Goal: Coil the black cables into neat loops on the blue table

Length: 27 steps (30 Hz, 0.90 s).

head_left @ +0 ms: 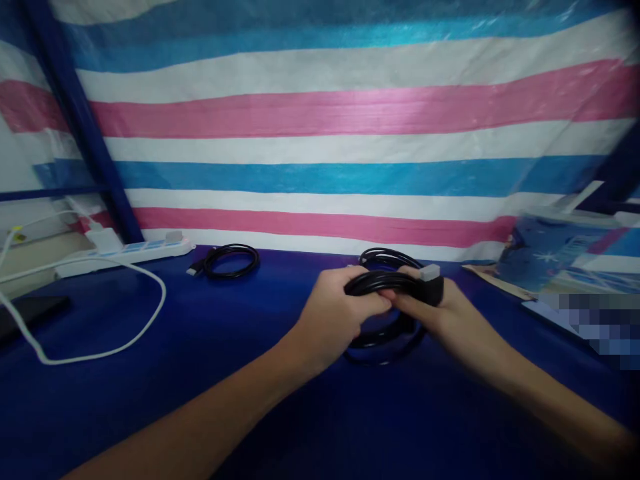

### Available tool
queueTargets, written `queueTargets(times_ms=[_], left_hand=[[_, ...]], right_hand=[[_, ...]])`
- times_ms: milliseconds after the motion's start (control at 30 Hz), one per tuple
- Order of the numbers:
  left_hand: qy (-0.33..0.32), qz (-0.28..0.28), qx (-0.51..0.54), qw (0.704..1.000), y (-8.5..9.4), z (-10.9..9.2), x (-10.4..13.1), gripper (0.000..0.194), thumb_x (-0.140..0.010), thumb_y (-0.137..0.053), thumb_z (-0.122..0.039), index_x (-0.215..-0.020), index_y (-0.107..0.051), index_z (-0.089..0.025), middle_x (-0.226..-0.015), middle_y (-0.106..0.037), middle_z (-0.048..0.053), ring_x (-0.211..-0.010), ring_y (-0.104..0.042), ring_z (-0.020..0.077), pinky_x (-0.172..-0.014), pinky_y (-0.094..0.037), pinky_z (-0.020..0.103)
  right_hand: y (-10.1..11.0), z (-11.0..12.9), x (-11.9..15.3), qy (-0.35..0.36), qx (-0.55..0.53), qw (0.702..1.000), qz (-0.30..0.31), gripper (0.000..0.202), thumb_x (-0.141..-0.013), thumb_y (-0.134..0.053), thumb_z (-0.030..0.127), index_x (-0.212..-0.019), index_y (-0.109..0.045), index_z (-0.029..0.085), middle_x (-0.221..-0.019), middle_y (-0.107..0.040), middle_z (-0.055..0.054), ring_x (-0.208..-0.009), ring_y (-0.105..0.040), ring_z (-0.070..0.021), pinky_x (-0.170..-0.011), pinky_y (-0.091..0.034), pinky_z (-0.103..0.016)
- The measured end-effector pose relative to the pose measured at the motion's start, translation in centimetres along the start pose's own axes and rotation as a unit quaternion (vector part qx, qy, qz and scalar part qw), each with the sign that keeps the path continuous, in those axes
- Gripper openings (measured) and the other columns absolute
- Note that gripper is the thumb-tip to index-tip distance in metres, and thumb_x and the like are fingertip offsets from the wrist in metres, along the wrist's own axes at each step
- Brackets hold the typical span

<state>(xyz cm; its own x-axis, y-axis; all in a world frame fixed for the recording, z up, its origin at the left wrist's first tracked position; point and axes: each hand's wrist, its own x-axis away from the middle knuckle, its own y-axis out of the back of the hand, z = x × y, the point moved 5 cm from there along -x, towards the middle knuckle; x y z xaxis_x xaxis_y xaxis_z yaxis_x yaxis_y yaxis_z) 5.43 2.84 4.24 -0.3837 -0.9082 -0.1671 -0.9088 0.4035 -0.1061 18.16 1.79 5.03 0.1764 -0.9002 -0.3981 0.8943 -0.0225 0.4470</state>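
Observation:
A coiled black cable [385, 283] is held between both hands above the blue table [280, 413]. My left hand [340, 310] grips the left side of the coil, thumb in front and fingers behind. My right hand [433, 307] is closed on the right side, beside the cable's black plug with a pale grey tip [429, 272]. Loops of the coil hang below the hands. Just behind them lies another black cable [387, 253], partly hidden. A third black cable coil [233, 261] rests farther left, its plug pointing left.
A white power strip [145, 251] with a white charger [104, 238] stands at the back left. Its white cord [163, 293] loops over the table near a dark flat object [35, 317]. A blue package [550, 250] is at the right; a striped sheet [320, 113] hangs behind.

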Motion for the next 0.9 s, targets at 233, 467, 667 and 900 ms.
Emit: queueTargets(times_ms=[233, 467, 667, 900], left_hand=[[0.045, -0.096, 0.064, 0.992, 0.8, 1.6, -0.7, 0.008, -0.062, -0.064, -0.017, -0.066, -0.057, -0.015, -0.034, -0.031, -0.011, -0.027, -0.024, 0.0023, -0.031, -0.022, 0.017], [0.102, 0.121, 0.246, 0.956, -2.0, 1.9, 0.1, 0.006, -0.077, -0.055, -0.019, -0.08, -0.06, -0.016, -0.035, -0.04, -0.009, -0.03, -0.043, 0.0053, -0.053, -0.046, 0.022], [0.157, 0.049, 0.244, 0.956, -0.7, 3.0, -0.6, 0.015, -0.081, -0.057, -0.028, -0.073, -0.058, -0.016, -0.029, -0.024, -0.013, -0.024, -0.016, 0.0018, -0.033, -0.03, 0.015], [0.077, -0.091, 0.128, 0.985, 1.5, 2.9, -2.0, 0.035, -0.067, -0.074, -0.04, -0.063, -0.046, -0.018, -0.033, -0.032, -0.012, -0.024, -0.023, 0.0025, -0.029, -0.024, 0.015]], right_hand=[[-2.4, -2.1, 0.5, -0.18, -0.33, 0.925, 0.052, 0.024, -0.076, -0.066, 0.037, -0.076, -0.057, 0.015, -0.038, -0.035, 0.01, -0.032, -0.032, -0.0043, -0.039, -0.032, -0.019], [-1.5, -2.1, 1.4, -0.261, -0.417, 0.866, -0.091, 0.024, -0.073, -0.068, 0.033, -0.065, -0.052, 0.016, -0.036, -0.023, 0.012, -0.032, -0.017, -0.0027, -0.035, -0.028, -0.019], [-2.6, -2.4, 2.1, -0.313, -0.426, 0.848, -0.043, 0.018, -0.076, -0.061, 0.031, -0.083, -0.059, 0.014, -0.035, -0.03, 0.011, -0.031, -0.031, -0.0053, -0.047, -0.042, -0.024], [-2.9, -2.1, 0.7, -0.235, -0.401, 0.884, 0.043, 0.027, -0.075, -0.065, 0.039, -0.072, -0.055, 0.015, -0.041, -0.048, 0.004, -0.043, -0.054, -0.0114, -0.062, -0.049, -0.029]])
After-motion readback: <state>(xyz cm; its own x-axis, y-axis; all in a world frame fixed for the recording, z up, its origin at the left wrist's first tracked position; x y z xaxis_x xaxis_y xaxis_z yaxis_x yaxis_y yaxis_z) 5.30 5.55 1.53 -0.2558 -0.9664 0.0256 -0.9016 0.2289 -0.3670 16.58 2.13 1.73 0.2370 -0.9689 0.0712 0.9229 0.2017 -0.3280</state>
